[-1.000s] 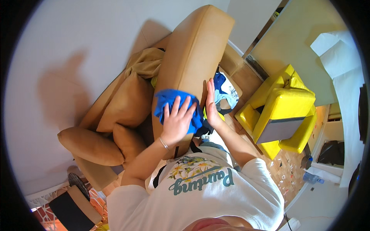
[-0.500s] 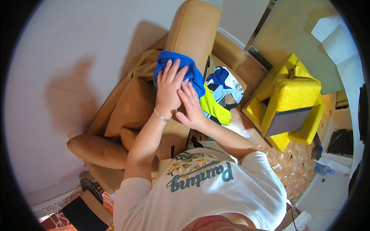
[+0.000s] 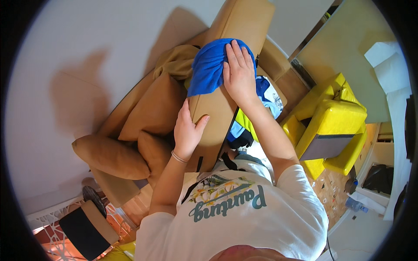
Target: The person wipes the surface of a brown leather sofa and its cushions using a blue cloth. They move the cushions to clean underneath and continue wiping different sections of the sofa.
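Two hands (image 3: 241,81), one blue cloth (image 3: 208,69), one long cushion (image 3: 216,115)

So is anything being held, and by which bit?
Nothing looks gripped: the right hand lies flat on the blue cloth, the left hand against the edge of the tan cushion.

Blue cloth (image 3: 207,71) on a long tan cushion (image 3: 217,111)
The cloth lies creased across the cushion's face, reaching its left edge; the cushion, smooth and block-shaped with a seam, slants up and rightward.
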Demonstrator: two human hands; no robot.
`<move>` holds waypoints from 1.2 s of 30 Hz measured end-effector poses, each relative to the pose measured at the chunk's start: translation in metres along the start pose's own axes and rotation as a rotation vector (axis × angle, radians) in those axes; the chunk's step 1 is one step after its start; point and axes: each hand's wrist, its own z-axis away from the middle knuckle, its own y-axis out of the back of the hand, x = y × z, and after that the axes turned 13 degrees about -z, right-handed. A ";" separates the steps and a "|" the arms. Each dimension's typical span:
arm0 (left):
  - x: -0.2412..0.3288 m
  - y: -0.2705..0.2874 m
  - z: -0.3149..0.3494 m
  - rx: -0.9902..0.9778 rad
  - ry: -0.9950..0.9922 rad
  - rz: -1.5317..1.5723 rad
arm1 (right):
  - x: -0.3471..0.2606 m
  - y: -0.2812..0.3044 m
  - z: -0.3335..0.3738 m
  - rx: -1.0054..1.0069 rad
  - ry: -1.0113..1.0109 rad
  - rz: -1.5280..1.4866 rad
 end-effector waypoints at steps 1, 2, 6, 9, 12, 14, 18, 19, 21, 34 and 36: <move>-0.002 0.000 -0.002 -0.005 0.020 0.001 | -0.001 -0.003 -0.001 -0.022 0.018 -0.011; -0.005 0.001 -0.003 -0.011 0.038 0.003 | -0.002 -0.005 0.004 -0.043 0.036 -0.020; -0.024 0.005 -0.002 0.013 0.075 0.054 | -0.025 -0.007 0.053 -0.135 0.147 -0.110; -0.029 0.010 0.000 -0.004 0.126 0.152 | -0.044 -0.012 0.121 -0.201 0.171 -0.151; -0.044 0.008 0.016 -0.041 0.182 0.100 | -0.056 -0.016 0.179 -0.278 0.284 -0.294; -0.052 0.003 0.025 0.066 0.105 0.094 | -0.050 -0.020 0.195 -0.331 0.362 -0.373; -0.058 -0.002 0.040 0.231 -0.043 0.107 | -0.037 -0.008 0.164 -0.479 0.447 -0.263; -0.059 -0.001 0.043 0.229 -0.046 0.103 | -0.042 -0.004 0.141 -0.446 0.382 -0.291; -0.070 -0.012 0.052 0.090 0.116 0.210 | -0.033 -0.011 0.097 -0.267 0.343 -0.187; -0.055 -0.044 0.117 0.241 0.084 0.136 | -0.074 -0.002 0.050 -0.373 0.309 0.047; -0.058 -0.047 0.124 0.256 0.065 0.148 | -0.079 0.007 0.077 -0.414 0.338 0.058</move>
